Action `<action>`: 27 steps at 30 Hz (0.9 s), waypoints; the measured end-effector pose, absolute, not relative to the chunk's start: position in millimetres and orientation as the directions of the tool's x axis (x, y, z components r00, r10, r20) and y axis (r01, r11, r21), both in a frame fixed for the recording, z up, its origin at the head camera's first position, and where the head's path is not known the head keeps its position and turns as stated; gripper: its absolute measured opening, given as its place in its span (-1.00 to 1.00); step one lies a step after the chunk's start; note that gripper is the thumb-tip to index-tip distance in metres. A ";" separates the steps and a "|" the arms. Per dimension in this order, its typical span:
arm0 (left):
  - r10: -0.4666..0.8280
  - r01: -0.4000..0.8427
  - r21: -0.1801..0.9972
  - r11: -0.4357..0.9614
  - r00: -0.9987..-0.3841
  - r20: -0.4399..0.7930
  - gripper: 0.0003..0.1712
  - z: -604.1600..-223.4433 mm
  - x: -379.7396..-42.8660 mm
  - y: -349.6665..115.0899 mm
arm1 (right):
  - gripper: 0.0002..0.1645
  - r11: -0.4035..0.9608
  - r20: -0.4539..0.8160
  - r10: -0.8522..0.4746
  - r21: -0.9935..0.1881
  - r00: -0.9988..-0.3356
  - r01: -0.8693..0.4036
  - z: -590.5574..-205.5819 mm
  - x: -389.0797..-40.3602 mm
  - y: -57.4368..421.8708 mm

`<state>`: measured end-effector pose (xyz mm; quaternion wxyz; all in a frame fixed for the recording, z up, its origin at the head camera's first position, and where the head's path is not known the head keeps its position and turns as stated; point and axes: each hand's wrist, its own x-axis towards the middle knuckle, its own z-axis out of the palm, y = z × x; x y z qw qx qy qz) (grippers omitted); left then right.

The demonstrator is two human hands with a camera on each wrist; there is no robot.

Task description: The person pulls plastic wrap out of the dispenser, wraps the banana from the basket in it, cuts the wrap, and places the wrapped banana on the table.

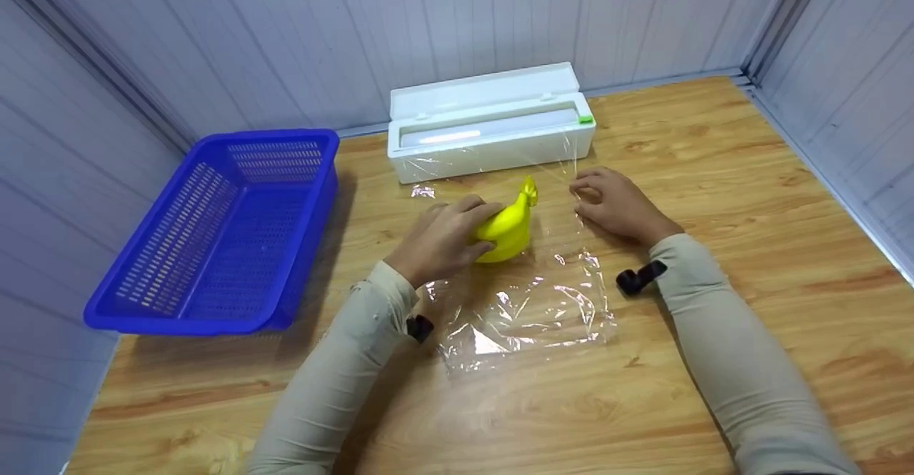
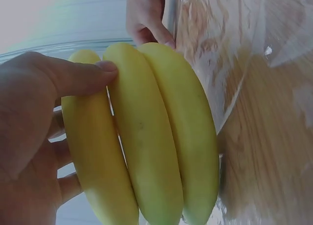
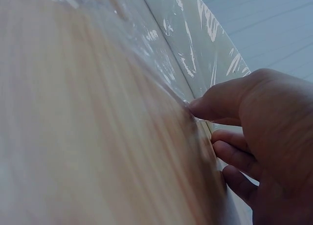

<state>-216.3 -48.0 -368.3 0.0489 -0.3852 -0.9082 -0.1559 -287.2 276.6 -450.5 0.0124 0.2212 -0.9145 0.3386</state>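
Observation:
My left hand (image 1: 444, 241) grips a bunch of yellow bananas (image 1: 510, 232), holding it over a sheet of clear cling film (image 1: 532, 311). In the left wrist view the thumb presses on the bananas (image 2: 146, 137) from the front, with the fingers behind them. My right hand (image 1: 620, 207) pinches the film's right edge between thumb and fingers, as the right wrist view also shows. From there the sheet runs back to a white cling film dispenser (image 1: 496, 157), whose lid stands raised and whose roll (image 1: 493, 128) shows inside.
A blue plastic basket (image 1: 285, 275) with slotted sides stands at the left of the wooden table (image 1: 750, 303). A small green slider (image 1: 585, 119) sits at the dispenser's right end. Pale panel walls (image 1: 457, 25) rise behind and at both sides.

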 end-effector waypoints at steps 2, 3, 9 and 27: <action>0.680 0.708 0.251 0.660 -0.705 0.202 -0.40 -369.3 -216.8 -46.2 | -0.56 0.672 0.170 -0.396 -0.616 -0.902 -0.411 -450.0 -287.4 276.2; 0.680 0.707 0.252 0.661 -0.706 0.198 -0.40 -369.7 -217.0 -45.3 | -0.55 0.672 0.168 -0.397 -0.616 -0.902 -0.410 -449.8 -287.4 276.0; 0.698 0.721 0.254 0.645 -0.691 0.189 -0.39 -370.2 -218.0 -37.2 | -0.54 0.673 0.165 -0.392 -0.619 -0.905 -0.405 -449.3 -286.4 276.1; 0.729 0.744 0.256 0.617 -0.663 0.168 -0.41 -370.1 -219.5 -12.7 | -0.55 0.670 0.187 -0.393 -0.612 -0.900 -0.420 -451.0 -287.3 277.0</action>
